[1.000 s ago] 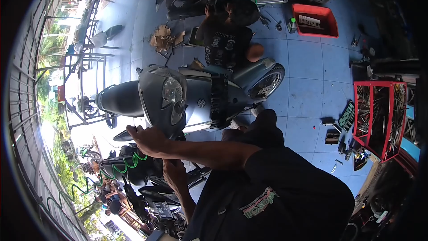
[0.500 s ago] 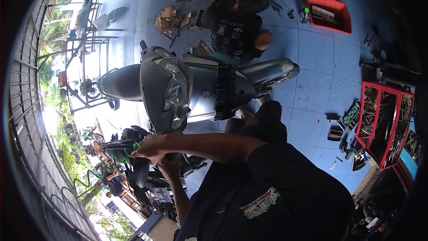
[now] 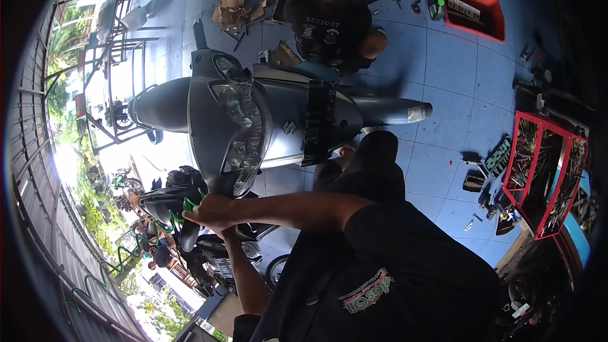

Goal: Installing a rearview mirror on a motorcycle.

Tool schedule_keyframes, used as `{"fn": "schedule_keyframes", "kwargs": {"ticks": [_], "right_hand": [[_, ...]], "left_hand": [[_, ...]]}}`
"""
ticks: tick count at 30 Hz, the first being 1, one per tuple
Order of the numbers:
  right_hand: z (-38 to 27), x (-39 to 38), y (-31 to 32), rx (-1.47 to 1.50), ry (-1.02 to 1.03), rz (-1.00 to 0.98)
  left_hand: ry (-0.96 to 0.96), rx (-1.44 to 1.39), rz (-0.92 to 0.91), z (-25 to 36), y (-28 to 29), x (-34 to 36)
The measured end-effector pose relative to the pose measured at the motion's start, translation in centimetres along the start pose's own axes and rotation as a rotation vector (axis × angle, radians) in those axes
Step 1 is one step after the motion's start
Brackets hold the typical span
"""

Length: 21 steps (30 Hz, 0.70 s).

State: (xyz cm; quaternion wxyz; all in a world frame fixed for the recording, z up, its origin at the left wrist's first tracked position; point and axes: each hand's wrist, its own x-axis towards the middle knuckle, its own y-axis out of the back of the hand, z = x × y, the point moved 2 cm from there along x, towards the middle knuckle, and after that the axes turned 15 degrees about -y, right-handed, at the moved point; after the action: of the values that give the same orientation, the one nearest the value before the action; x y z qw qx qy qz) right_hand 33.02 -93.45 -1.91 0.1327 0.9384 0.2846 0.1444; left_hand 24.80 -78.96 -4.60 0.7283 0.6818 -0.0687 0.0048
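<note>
Holding right hand [image 3: 213, 211] and left hand [image 3: 227, 233] together at the near end of the headlight cowl [image 3: 202, 107] of a silver motorcycle [image 3: 278, 152].
Curling the right inward near a green coiled hose [image 3: 189, 204]; cannot tell the mostly hidden left's opening, nor anything gripped in either.

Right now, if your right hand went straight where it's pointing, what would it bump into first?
Perhaps the green coiled hose: in the picture it comes first, just left of the right hand. Depth is unclear, so it may hang farther back.
</note>
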Motion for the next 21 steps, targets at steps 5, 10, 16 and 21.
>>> {"fn": "schedule_keyframes", "kwargs": {"ticks": [5, 10, 16, 21], "right_hand": [[0.9, 1.3, -1.5, 0.001, 0.018, 0.034], [1.3, 2.5, -3.8, -0.073, -0.01, 0.161], [2.1, 4.5, -6.1, -0.085, -0.009, -0.01], [2.4, 5.3, -8.1, -0.139, -0.017, 0.01]], "left_hand": [[0.005, 0.023, -0.032, 0.2, -1.6, 1.9], [0.004, 0.048, -0.07, -0.9, -2.1, 2.7], [0.011, 0.093, -0.117, -4.7, -1.1, 4.2], [0.024, 0.124, -0.154, -6.6, -1.6, 4.6]]}}
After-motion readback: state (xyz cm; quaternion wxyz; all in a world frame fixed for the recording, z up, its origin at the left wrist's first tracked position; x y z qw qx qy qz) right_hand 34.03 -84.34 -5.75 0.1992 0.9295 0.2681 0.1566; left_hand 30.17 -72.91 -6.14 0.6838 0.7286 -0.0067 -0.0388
